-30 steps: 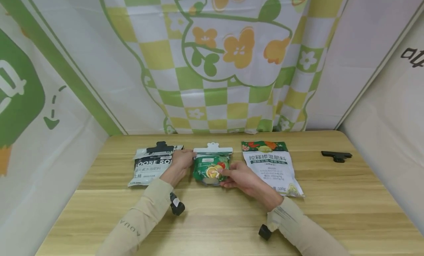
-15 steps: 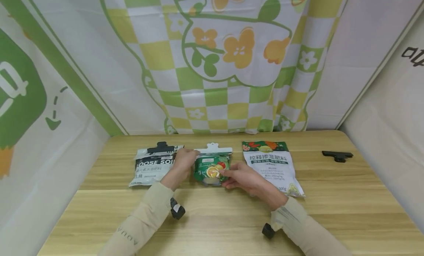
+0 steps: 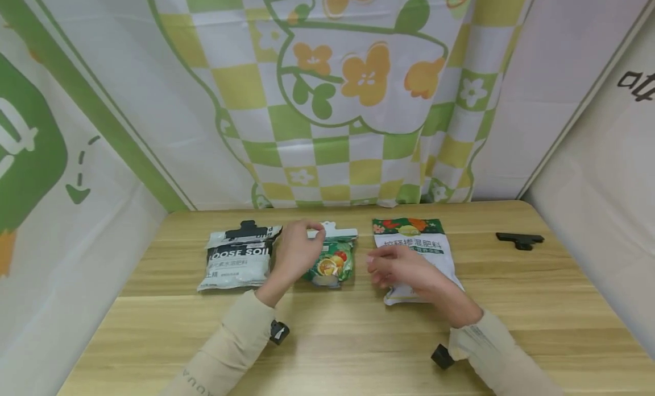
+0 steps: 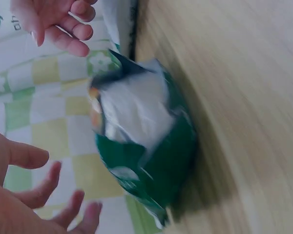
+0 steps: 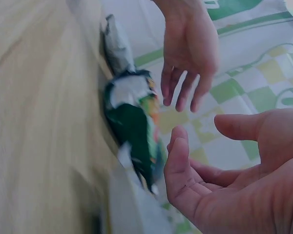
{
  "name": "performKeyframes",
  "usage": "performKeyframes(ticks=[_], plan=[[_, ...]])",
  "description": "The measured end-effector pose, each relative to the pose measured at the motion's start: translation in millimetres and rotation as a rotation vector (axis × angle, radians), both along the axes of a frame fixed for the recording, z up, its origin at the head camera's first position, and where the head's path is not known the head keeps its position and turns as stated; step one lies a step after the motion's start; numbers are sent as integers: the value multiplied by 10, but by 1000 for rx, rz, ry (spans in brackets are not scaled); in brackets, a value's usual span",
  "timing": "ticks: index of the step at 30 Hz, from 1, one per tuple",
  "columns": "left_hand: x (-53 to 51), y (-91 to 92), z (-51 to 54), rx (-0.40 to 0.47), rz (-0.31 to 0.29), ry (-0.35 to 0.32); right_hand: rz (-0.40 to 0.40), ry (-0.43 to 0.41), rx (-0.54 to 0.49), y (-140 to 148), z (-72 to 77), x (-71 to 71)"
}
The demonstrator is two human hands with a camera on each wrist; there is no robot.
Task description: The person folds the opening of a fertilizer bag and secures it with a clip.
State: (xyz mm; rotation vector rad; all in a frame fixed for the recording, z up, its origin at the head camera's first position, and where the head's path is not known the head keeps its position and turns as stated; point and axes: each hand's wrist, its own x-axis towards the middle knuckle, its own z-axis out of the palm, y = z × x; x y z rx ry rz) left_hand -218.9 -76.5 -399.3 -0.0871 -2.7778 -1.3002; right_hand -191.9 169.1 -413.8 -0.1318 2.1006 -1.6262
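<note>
The left hand (image 3: 299, 250) hovers over the left part of the green pouch (image 3: 335, 259), which has a white clip (image 3: 331, 231) along its top. In the left wrist view, the fingers (image 4: 39, 190) are spread and loosely bent, apart from the pouch (image 4: 171, 161). The right hand (image 3: 409, 268) is raised over the lower left of the white and green bag (image 3: 444, 254), hiding part of its print. Its fingers are loosely curved with nothing between them in the right wrist view, where the hand (image 5: 234, 180) is apart from the pouch (image 5: 129, 124).
A black and white bag (image 3: 237, 265) with a black clip (image 3: 248, 230) on its top lies at the left. Another black clip (image 3: 521, 240) lies on the wooden table (image 3: 552, 316) at the right. A patterned cloth (image 3: 332, 151) hangs behind the table.
Both hands have let go of the green pouch. The left hand has lifted and shifted slightly right; the right hand has moved right, over the white and green bag.
</note>
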Motion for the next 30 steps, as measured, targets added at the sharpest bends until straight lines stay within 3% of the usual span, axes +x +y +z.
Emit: performKeyframes(ticks=[8,12,18,23,26,30], plan=[[97,259,88,99,-176,-40,-50,96,32,526,120,55],[146,364,75,157,-239,-129,-68,107,80,794,142,69],[171,528,54,295,-275,-269,-93,144,198,1117,148,56],[156,684,-84,257,-320,-300,-129,148,277,1292,75,6],[150,778,-177,222,-315,-312,-157,121,298,1375,-1,-12],[150,895,-246,237,-289,-316,-201,52,238,1448,-106,-52]])
